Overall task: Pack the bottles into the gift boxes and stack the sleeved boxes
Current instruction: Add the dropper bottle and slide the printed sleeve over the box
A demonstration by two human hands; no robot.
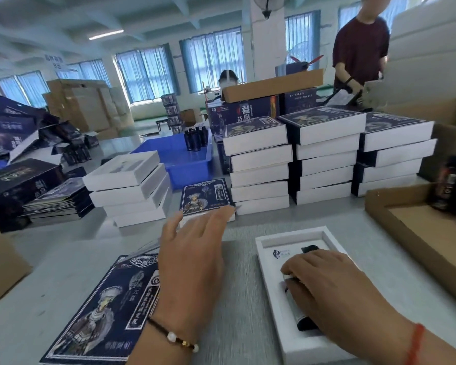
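1. Head view, right hand (334, 291): it lies over a dark bottle (299, 310) in the white gift box tray (271, 299) on the grey table (237, 285), fingers curled down onto the bottle's upper part. This looks like pressing the bottle home into its cut-out, since the bottle already lies along the recess with both dark ends showing.

2. Head view, left hand (192, 254): it hovers released, fingers spread and straight, holding nothing, stretched toward a sleeved box (206, 197) lying flat just ahead of the fingertips. Whether the fingertips touch it, I cannot tell.

3. A flat printed sleeve (103, 309) lies beside the tray under the left wrist, probably kept close so the filled tray can be slid into it next.

4. Behind, sleeved boxes stand in three neat stacks (324, 156), open ends toward the camera; finished work likely goes there.

5. Unfilled white trays (129, 188) are stacked at left, and a blue bin (184, 164) holds more upright bottles (194, 139), all near the packer as supply.

6. A cardboard lid (416, 233) sits at right.
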